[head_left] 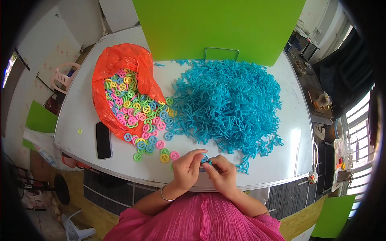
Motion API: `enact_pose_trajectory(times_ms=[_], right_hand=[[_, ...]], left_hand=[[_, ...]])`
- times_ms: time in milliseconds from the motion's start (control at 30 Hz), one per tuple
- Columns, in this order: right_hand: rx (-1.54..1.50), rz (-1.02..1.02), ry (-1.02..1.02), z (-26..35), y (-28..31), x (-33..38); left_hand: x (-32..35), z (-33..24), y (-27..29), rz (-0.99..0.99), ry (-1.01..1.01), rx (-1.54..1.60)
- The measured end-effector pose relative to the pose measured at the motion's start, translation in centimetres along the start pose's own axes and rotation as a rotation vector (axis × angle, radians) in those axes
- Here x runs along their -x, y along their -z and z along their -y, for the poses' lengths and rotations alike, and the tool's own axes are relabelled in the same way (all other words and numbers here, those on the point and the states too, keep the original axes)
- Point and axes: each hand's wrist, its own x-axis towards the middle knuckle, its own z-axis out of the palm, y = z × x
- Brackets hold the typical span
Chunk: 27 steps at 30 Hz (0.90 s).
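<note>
At the near edge of the white table, my two hands meet in front of the body. My left hand (187,169) pinches a small light-blue spoked plastic wheel (205,158) between thumb and fingers. Close against it, the fingers of my right hand (222,175) are closed on a small blue plastic piece (210,162), mostly hidden by the fingertips. Just beyond my right hand spreads a big heap of blue branched plastic pieces (229,100). Small spoked wheels (128,106) in pink, yellow, green and blue spill from an open red plastic bag (100,90) toward my left hand.
A black phone (103,140) lies on the white table (80,148), left of the loose wheels. Behind the heap stands a tall green panel (221,28) with a thin metal wire frame (222,49) at its foot. Left of the table is a pink chair (64,76).
</note>
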Motion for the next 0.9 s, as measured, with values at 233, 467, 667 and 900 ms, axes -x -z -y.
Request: enact_pose_trajectory(times_ms=[233,467,667,900], right_hand=[[-0.239,-0.055,-0.083,0.3,-0.7,0.1],[-0.254,-0.068,-0.112,0.4,-0.8,0.2],[0.198,-0.133,0.13,0.3,-0.6,0.3],[0.441,-0.093,0.392,1.4,-0.2,-0.6]], left_hand=[[0.3,0.0,-0.4,-0.035,0.14,0.165],[0.5,-0.1,-0.8,-0.023,0.157,0.202],[0.4,0.0,-0.7,0.039,0.264,0.214],[0.7,0.8,-0.3,0.027,0.191,0.254]])
